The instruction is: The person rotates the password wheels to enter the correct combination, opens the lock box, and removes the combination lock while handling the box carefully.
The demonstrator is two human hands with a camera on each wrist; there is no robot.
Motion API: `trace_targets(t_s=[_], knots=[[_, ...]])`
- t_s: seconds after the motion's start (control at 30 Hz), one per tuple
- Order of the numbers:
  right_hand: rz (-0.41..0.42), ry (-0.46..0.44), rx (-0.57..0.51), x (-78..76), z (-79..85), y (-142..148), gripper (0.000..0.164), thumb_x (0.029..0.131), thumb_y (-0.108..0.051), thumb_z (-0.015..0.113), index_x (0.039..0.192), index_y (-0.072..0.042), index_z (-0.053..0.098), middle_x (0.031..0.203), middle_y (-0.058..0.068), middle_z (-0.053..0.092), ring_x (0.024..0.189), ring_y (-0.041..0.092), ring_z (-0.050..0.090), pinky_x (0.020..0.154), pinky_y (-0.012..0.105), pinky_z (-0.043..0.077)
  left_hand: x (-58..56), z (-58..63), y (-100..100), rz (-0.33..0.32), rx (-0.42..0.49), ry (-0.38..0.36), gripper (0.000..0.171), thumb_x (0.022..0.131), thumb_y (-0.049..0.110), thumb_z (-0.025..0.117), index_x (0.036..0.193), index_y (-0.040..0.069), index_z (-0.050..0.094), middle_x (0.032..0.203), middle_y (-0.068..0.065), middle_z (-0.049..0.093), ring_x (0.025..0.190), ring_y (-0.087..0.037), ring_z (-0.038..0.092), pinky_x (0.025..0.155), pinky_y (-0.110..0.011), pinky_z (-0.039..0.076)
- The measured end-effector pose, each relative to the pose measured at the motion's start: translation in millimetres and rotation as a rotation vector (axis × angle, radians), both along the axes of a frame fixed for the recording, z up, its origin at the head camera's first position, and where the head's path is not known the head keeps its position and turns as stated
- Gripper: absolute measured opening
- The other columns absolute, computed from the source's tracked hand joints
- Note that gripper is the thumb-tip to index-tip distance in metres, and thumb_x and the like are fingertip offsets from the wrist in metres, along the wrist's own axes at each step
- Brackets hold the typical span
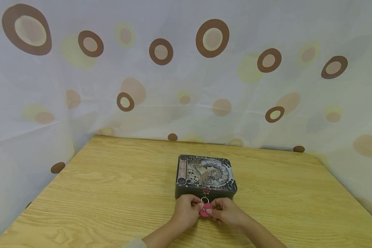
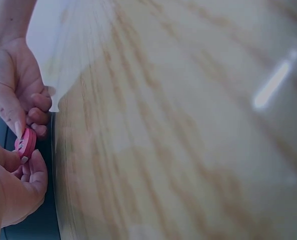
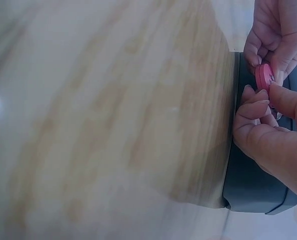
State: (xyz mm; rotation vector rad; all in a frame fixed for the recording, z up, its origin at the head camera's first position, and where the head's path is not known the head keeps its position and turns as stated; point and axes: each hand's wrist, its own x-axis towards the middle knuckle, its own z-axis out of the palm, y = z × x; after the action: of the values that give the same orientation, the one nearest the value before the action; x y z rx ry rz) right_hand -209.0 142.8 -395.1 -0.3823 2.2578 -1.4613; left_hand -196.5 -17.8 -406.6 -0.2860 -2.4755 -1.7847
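The pink padlock, at the lower centre of the head view beside the red latch of the dark box on the table, is pinched by the fingers of the left hand and right hand, where uneven pressure could make it slip.

The shackle looks metal, the table glossy wood.
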Motion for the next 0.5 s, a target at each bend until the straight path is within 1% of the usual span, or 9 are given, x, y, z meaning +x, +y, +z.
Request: trace_targets(t_s=[0.27,0.37,0.5], knots=[[0.001,0.011,0.005,-0.1,-0.1,0.1,0.019,0.089,-0.008,0.057,0.087,0.011,0.057,0.062,-0.003,0.049,0.056,0.008,0.044,0.049,0.018,0.037,-0.4,-0.4,-0.1,-0.001,0.002,0.006,0.010,0.081,-0.001,0.065,0.074,-0.008,0.064,0.064,-0.009,0.062,0.055,-0.004,0.048,0.046,-0.016,0.042],[-0.007,0.000,0.014,1.0,1.4,0.6,0.022,0.091,-0.010,0.055,0.090,0.011,0.058,0.064,-0.002,0.051,0.058,0.008,0.046,0.051,0.019,0.039,-0.7,-0.6,-0.1,-0.002,0.005,0.009,0.010,0.081,-0.001,0.065,0.074,-0.008,0.064,0.063,-0.010,0.062,0.055,-0.004,0.048,0.046,-0.016,0.042],[-0.025,-0.038,0.014,1.8,3.8,1.6,0.025,0.095,-0.013,0.049,0.092,0.010,0.058,0.065,-0.002,0.052,0.060,0.008,0.046,0.052,0.019,0.040,-0.5,-0.6,-0.4,-0.002,0.006,0.005,0.010,0.081,-0.001,0.065,0.074,-0.008,0.064,0.063,-0.010,0.062,0.055,-0.005,0.048,0.046,-0.017,0.042]])
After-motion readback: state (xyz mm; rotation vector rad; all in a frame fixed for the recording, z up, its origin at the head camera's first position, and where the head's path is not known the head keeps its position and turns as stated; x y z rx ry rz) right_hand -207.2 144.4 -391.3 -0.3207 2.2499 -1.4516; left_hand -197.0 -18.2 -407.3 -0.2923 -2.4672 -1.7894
